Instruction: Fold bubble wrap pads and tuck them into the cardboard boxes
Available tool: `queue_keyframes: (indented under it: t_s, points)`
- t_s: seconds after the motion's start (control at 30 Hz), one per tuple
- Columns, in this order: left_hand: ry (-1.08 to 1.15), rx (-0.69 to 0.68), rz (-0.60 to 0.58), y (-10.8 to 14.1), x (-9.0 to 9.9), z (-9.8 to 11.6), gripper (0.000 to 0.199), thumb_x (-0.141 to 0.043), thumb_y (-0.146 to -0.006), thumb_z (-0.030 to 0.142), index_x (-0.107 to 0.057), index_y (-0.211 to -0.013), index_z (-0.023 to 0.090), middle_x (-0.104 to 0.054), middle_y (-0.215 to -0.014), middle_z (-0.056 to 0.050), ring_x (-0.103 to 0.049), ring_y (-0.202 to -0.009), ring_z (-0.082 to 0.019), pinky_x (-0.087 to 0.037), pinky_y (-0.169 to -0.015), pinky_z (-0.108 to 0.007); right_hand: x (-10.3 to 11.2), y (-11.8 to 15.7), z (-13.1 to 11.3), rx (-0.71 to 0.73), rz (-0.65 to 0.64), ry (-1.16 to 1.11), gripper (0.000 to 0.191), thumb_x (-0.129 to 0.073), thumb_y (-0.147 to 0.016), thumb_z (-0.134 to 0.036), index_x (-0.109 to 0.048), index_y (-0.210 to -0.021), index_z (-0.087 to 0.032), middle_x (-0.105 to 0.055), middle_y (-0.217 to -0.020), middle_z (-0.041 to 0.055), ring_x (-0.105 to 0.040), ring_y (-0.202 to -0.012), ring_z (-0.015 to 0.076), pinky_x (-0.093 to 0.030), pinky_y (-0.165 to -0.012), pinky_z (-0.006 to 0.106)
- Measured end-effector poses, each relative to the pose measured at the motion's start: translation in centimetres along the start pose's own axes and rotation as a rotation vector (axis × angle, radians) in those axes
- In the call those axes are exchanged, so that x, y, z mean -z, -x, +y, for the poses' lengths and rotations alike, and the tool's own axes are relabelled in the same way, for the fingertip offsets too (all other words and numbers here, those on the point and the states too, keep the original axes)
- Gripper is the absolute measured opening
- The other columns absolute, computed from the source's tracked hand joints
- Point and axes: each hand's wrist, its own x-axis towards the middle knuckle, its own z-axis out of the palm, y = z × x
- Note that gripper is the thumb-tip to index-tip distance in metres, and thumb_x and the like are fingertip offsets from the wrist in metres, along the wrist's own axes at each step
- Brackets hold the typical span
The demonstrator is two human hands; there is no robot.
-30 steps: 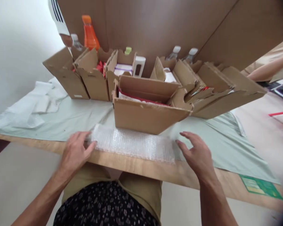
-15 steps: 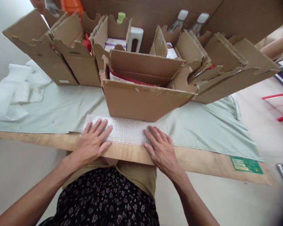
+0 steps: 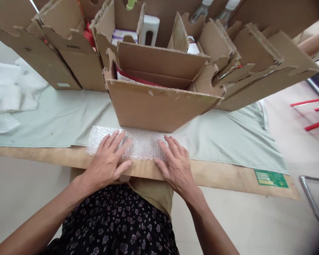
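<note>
A strip of clear bubble wrap (image 3: 145,143) lies along the front edge of the cloth-covered table (image 3: 223,173). My left hand (image 3: 107,156) rests on its left part with the fingers spread. On the right part lies my right hand (image 3: 175,159), fingers stretched forward and apart. Both thumbs point inward near the bare wooden edge. Directly behind the wrap stands an open cardboard box (image 3: 164,106) with something red and white inside; most of that content is hidden by the box wall.
Several cut cardboard boxes (image 3: 74,53) stand in a row behind, holding packs. A white handled bottle (image 3: 150,30) and clear white-capped bottles (image 3: 202,10) are at the back. Crumpled white wrapping (image 3: 9,92) lies at the left. Another person's arm (image 3: 315,46) shows at far right.
Both hands have slid slightly inward along the bubble wrap, closer together. More of the wrap's left end shows. The whole view has shifted a little, with the boxes now higher in the picture.
</note>
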Motion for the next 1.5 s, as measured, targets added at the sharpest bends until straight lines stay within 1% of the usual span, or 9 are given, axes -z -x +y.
queue_keyframes:
  t_s: [0.13, 0.37, 0.57, 0.67, 0.77, 0.97, 1.2, 1.37, 1.5]
  points:
    - [-0.016, -0.021, -0.101, 0.6, -0.3, -0.7, 0.054, -0.052, -0.103, 0.044, -0.055, -0.15, 0.017, -0.049, -0.162, -0.017, -0.042, -0.153, -0.039, -0.031, -0.126, -0.06, -0.4, 0.4, 1.9, -0.007, -0.079, 0.019, 0.049, -0.042, -0.108, -0.047, -0.057, -0.148, -0.022, -0.054, -0.158, 0.0114, -0.048, -0.147, 0.0315, -0.042, -0.115, 0.05]
    - [-0.056, 0.012, 0.015, 4.3, 0.6, -3.2, 0.054, -0.052, -0.104, 0.04, -0.046, -0.154, 0.019, -0.05, -0.16, -0.019, -0.043, -0.152, -0.038, -0.035, -0.123, -0.059, 2.0, 5.2, 6.9, -0.278, 0.151, 0.043, 0.04, -0.045, -0.107, -0.046, -0.07, -0.123, -0.019, -0.072, -0.132, 0.0134, -0.062, -0.131, 0.0342, -0.047, -0.107, 0.052]
    - [-0.029, 0.011, 0.076, 3.8, -0.2, -2.5, 0.052, -0.057, -0.101, 0.036, -0.049, -0.151, 0.02, -0.055, -0.156, -0.02, -0.047, -0.149, -0.041, -0.038, -0.121, -0.063, -0.1, 0.0, 6.5, -0.38, 0.11, -0.029, 0.047, -0.048, -0.103, -0.047, -0.063, -0.135, -0.017, -0.061, -0.147, 0.0175, -0.055, -0.138, 0.0374, -0.045, -0.111, 0.06]
    - [0.019, 0.026, 0.072, 4.2, 0.2, -2.1, 0.051, -0.058, -0.101, 0.034, -0.05, -0.15, 0.022, -0.055, -0.156, -0.018, -0.046, -0.15, -0.039, -0.037, -0.123, -0.062, -0.5, -1.3, 6.1, -0.375, 0.123, -0.156, 0.033, -0.054, -0.099, -0.046, -0.07, -0.11, -0.019, -0.066, -0.14, 0.016, -0.056, -0.137, 0.0371, -0.044, -0.112, 0.062]
    - [0.084, 0.098, 0.133, 4.6, 1.1, -2.2, 0.046, -0.059, -0.101, 0.03, -0.052, -0.146, 0.026, -0.057, -0.153, -0.015, -0.049, -0.148, -0.036, -0.038, -0.123, -0.061, 0.6, 0.4, 5.1, -0.38, 0.171, -0.404, 0.023, -0.062, -0.096, -0.044, -0.065, -0.089, -0.022, -0.074, -0.125, 0.0125, -0.068, -0.122, 0.0315, -0.052, -0.107, 0.055]
    - [0.063, 0.256, 0.18, 2.4, 2.2, -5.6, 0.065, -0.059, -0.093, 0.031, -0.043, -0.155, 0.02, -0.057, -0.15, -0.017, -0.046, -0.148, -0.038, -0.043, -0.12, -0.06, 4.5, 6.2, 1.9, -0.277, 0.147, -0.84, 0.004, -0.067, -0.097, -0.023, -0.067, -0.094, -0.026, -0.078, -0.105, 0.0059, -0.077, -0.101, 0.0247, -0.063, -0.09, 0.042]
    - [0.05, 0.111, 0.025, -0.6, 1.5, -5.9, 0.056, -0.053, -0.081, 0.021, -0.062, -0.135, 0.011, -0.069, -0.122, -0.016, -0.06, -0.123, -0.033, -0.039, -0.12, -0.059, 5.1, 9.4, 1.5, -0.423, 0.162, -0.709, 0.01, -0.073, -0.093, -0.033, -0.07, -0.101, -0.029, -0.078, -0.096, 0.0057, -0.077, -0.089, 0.0244, -0.066, -0.074, 0.033]
    - [0.079, 0.098, -0.033, 1.5, 4.6, -4.9, 0.029, -0.049, -0.083, 0.012, -0.074, -0.096, 0.021, -0.071, -0.091, -0.005, -0.065, -0.096, -0.024, -0.038, -0.119, -0.057, 4.2, 10.7, 3.9, -0.434, -0.038, -0.478, 0.039, -0.07, -0.092, -0.049, -0.069, -0.123, -0.027, -0.08, -0.103, 0.0076, -0.079, -0.091, 0.0259, -0.067, -0.074, 0.031]
    - [-0.014, 0.084, -0.005, 0.6, 9.1, -7.6, 0.029, -0.047, -0.082, 0.013, -0.073, -0.09, 0.023, -0.071, -0.086, -0.003, -0.067, -0.091, -0.023, -0.037, -0.12, -0.059, 2.8, 8.2, 1.0, -0.287, -0.153, -0.669, 0.045, -0.068, -0.096, -0.041, -0.063, -0.138, -0.026, -0.079, -0.102, 0.0059, -0.079, -0.09, 0.0204, -0.065, -0.085, 0.028]
